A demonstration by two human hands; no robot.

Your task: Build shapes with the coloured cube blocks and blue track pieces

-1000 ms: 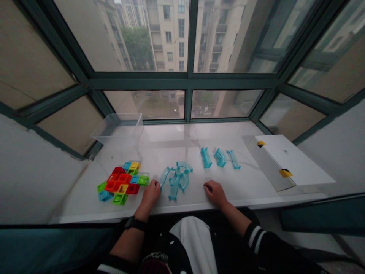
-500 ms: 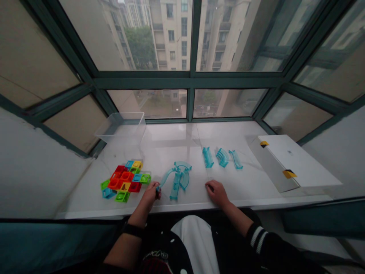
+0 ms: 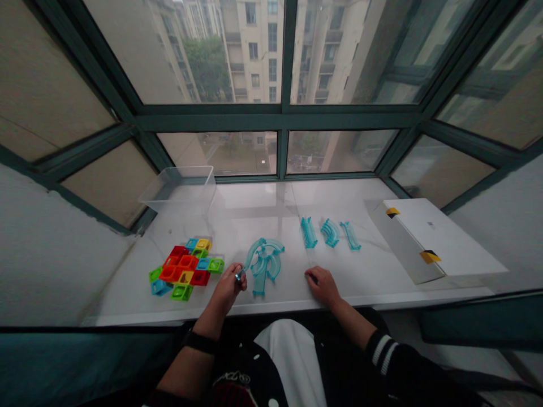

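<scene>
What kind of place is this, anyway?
Probably a bay-window nook in a home, seemingly above ground level: green window frames surround a broad white sill, and tall buildings, apartment-like, stand outside.

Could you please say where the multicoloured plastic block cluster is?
In the head view, the multicoloured plastic block cluster lies on the white windowsill, just left of the left hand.

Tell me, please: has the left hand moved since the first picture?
Yes: judged against the rightmost green block, the left hand has shifted slightly to the right.
</scene>
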